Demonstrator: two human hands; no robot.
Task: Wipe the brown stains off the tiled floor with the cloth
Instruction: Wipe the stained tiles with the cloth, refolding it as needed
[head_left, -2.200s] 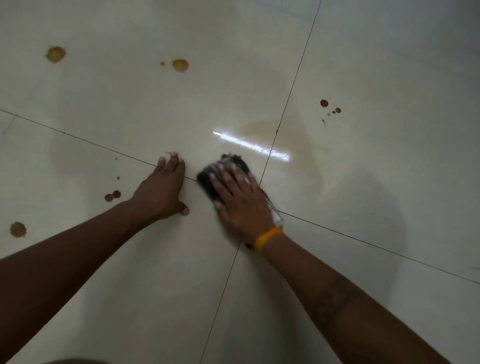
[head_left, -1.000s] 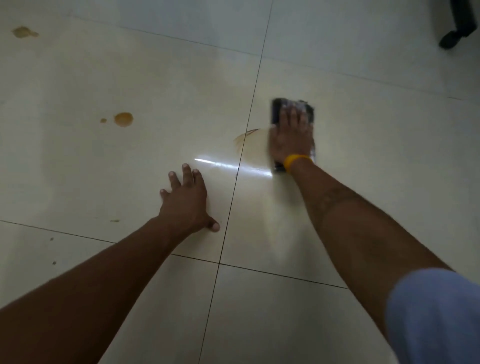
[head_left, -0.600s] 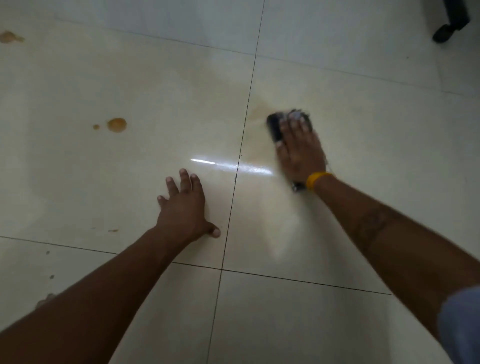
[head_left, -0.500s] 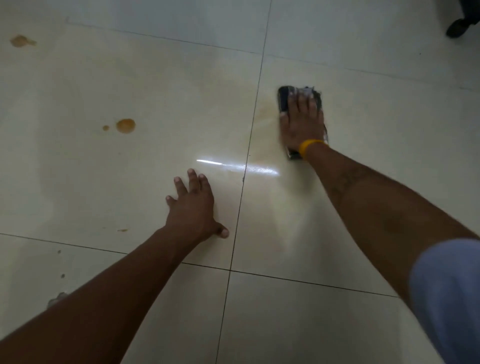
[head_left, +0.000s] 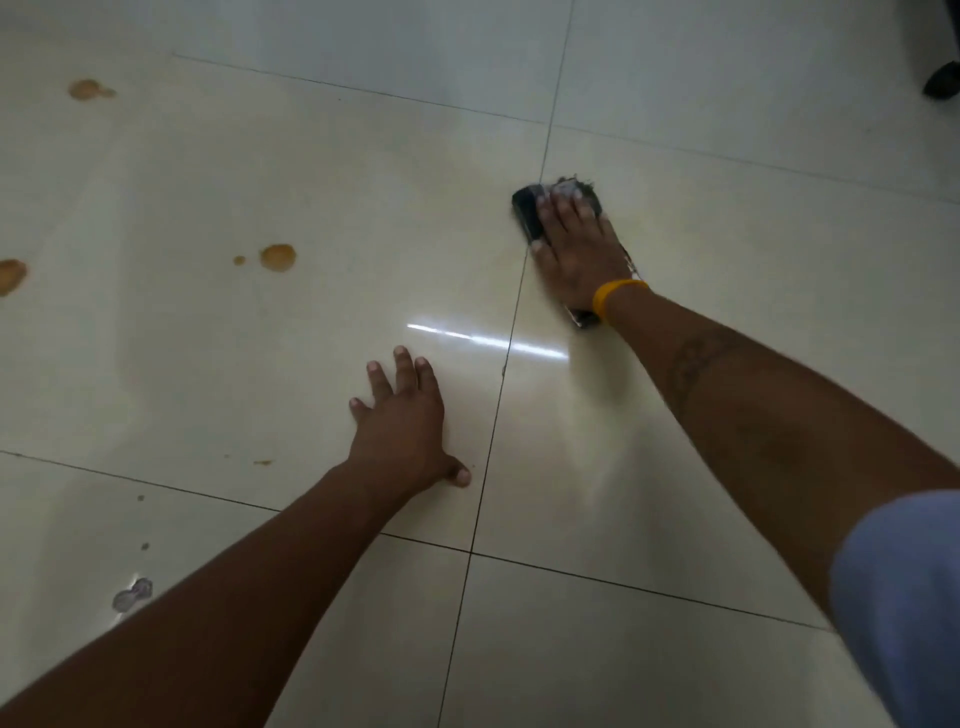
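The glossy cream tiled floor (head_left: 727, 364), crossed by thin dark grout lines, carries round brown stains (head_left: 278, 257) well off to the left of both hands. The right hand (head_left: 579, 249), a yellow band (head_left: 615, 299) at its wrist, lies flat with straight fingers (head_left: 569, 208) pressing a dark crumpled cloth (head_left: 527, 213), which shows past the fingertips and behind the wrist. The left hand (head_left: 402, 426) rests spread and empty on the tile, nearer the person than the cloth.
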